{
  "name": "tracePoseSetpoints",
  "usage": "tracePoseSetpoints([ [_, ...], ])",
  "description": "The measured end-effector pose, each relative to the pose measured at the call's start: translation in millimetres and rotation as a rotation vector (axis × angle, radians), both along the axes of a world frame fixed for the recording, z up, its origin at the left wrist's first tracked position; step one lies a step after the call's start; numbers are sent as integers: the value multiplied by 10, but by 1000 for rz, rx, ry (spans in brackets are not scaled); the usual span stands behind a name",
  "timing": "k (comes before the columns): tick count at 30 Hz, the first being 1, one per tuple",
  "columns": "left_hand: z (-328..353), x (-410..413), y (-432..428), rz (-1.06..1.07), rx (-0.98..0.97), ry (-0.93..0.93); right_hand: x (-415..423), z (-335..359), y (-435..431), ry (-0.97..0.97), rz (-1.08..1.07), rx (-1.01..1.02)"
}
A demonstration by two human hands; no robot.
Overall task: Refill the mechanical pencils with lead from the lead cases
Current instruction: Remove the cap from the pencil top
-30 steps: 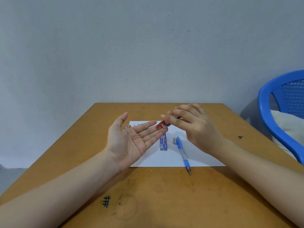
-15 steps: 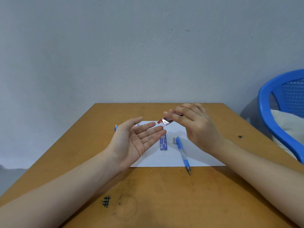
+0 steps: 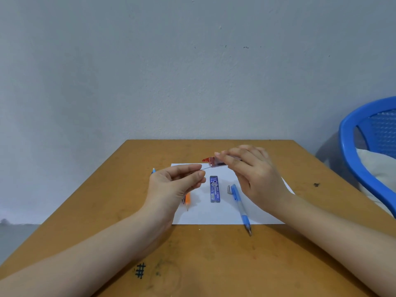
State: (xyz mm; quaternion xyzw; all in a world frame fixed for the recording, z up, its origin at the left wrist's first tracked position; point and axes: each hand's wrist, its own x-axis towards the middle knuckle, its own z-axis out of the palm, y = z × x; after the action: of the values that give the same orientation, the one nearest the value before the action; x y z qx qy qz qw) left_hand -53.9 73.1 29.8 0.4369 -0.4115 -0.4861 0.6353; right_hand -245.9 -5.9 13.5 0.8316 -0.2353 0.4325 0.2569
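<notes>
The thin lead point(image 3: 205, 168) looks likely to snap if the left hand point(image 3: 173, 187) draws it askew from the mouth of the red-capped lead case point(image 3: 215, 162), or it may slip and roll off the bench point(image 3: 111, 211). The left grip pinches the lead between thumb and forefinger. The right hand point(image 3: 255, 174), raised above the paper point(image 3: 214, 217), has its grip clamped on the case, mouth tipped leftward. The blue pencil point(image 3: 240, 207) lies beneath it.

The flat blue rectangular plastic lead case point(image 3: 215, 189) carries white print running along its length. It reads "PENCIL LEAD" by its 3 o'clock edge, with a large "5" toward its 12 o'clock end. Its smaller print is too blurred to read. A black "#" sign point(image 3: 140, 270) is inked on the brown wooden surface point(image 3: 214, 264), at 7 o'clock from the case.
</notes>
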Motion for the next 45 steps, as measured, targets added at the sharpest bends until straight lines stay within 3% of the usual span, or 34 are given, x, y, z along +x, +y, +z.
tracePoseSetpoints([
  [18, 126, 60, 12, 84, -119, 177, 65, -46, 107, -160, 93, 284],
  [27, 75, 206, -148, 296, -120, -110, 63, -38, 81, -260, 125, 423],
  [35, 5, 315, -270, 331, -136, -186, 108, 41, 148, -325, 115, 512],
  [45, -71, 369, -334, 335, -150, -238, 173, 220, 110, -340, 215, 790],
])
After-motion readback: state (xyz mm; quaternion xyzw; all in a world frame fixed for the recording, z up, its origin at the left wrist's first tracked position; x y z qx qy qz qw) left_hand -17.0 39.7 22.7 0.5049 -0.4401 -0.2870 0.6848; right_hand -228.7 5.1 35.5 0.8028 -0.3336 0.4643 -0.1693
